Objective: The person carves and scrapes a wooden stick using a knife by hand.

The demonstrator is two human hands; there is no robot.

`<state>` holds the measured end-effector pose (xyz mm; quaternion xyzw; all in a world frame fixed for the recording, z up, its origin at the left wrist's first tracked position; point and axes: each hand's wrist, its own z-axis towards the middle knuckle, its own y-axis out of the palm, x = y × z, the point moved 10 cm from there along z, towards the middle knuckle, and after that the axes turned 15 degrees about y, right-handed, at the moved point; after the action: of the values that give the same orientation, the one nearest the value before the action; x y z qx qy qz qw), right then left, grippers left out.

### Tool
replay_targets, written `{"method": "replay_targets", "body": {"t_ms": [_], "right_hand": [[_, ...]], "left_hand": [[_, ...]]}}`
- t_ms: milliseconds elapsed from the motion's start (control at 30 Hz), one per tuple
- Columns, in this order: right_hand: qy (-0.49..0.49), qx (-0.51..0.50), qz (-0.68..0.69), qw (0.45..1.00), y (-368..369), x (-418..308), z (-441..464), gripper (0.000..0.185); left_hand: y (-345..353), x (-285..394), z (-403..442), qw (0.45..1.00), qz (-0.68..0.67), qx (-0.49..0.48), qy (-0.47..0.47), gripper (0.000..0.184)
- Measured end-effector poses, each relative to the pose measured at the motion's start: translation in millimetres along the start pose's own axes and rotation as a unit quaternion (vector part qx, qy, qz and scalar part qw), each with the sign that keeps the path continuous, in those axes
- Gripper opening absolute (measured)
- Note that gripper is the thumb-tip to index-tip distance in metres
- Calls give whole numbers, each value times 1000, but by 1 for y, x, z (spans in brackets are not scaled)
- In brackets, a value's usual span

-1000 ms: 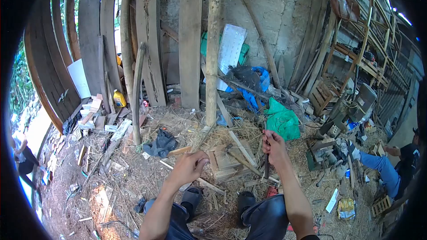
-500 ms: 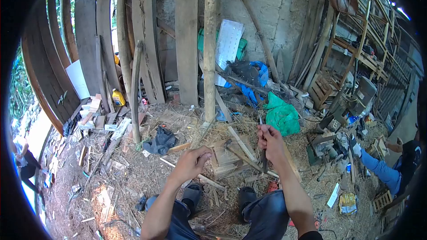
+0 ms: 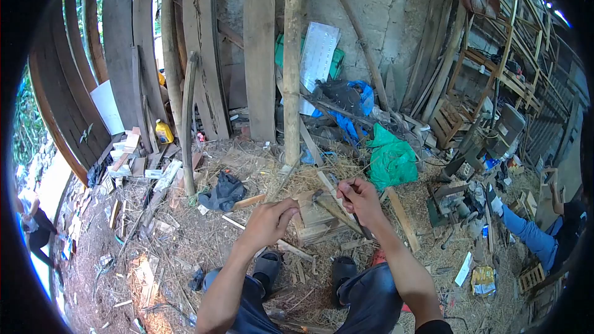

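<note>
My right hand [image 3: 363, 203] is closed around a slim dark knife-like tool [image 3: 365, 231]. One narrow end sticks out past the fingers toward the upper left, and a broader dark part shows below the palm. Its exact kind is unclear. To the left, my left hand [image 3: 270, 219] has thumb and fingers pressed together; whatever is between them, if anything, is too small to name. Beneath and between both hands, a hammer [image 3: 334, 211] with a wooden handle lies over a small stack of wooden boards [image 3: 315, 230] on the ground.
Dark sandals [image 3: 267, 267] are on my feet. A green sack [image 3: 391, 159] and a wooden post [image 3: 292, 86] stand ahead. A black plastic bag [image 3: 223, 194] lies left, a yellow bottle [image 3: 163, 132] farther off. At right, a person in jeans [image 3: 526, 232] sits near machinery [image 3: 455, 204].
My right hand has moved slightly left and down, and the tool now tilts toward the upper left. My left hand has shifted slightly right, its fingers closer together.
</note>
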<state>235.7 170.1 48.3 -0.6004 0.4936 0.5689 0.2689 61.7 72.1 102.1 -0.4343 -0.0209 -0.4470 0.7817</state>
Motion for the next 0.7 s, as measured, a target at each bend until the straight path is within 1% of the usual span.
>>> {"method": "replay_targets", "body": {"t_ms": [33,67,133,167,233,267,300,367,433,500,533,633,700], "right_hand": [[-34,0,-35,999,4,-6,-1,12],[-35,-1,-37,999,9,-3,-1,12],[-12,-11,-151,988,27,12,-1,13],[-15,-12,-153,988,30,10,1,13],[-36,41,-27,998,14,6,2,16],[-42,37,13,998,-3,0,10,16],[-41,39,13,998,-15,0,11,16],[-30,64,68,995,-37,-2,12,15],[-30,64,70,995,-27,-5,4,13],[1,35,45,998,-1,5,-1,14],[6,-2,12,1000,14,9,-1,14],[-1,2,-4,1000,5,1,4,14],[-6,-2,24,1000,4,-1,5,15]], "left_hand": [[-3,0,0,1000,-2,16,4,7],[-2,1,0,1000,-2,18,5,7],[-5,5,0,999,5,39,3,7],[-8,5,1,999,7,41,4,7],[-4,-1,-3,1000,4,3,-25,8],[-6,-1,-4,1000,2,2,-26,8],[-9,-2,-6,1000,8,0,-27,8],[-13,-4,-7,1000,15,4,-26,9],[-9,-7,-8,999,27,-5,-29,9],[-4,-6,-8,999,40,-12,-23,8],[-1,-4,-7,998,53,-19,-17,8],[-4,-6,-5,999,32,-9,-9,8],[-4,-1,-2,1000,15,-18,-14,8]]}}
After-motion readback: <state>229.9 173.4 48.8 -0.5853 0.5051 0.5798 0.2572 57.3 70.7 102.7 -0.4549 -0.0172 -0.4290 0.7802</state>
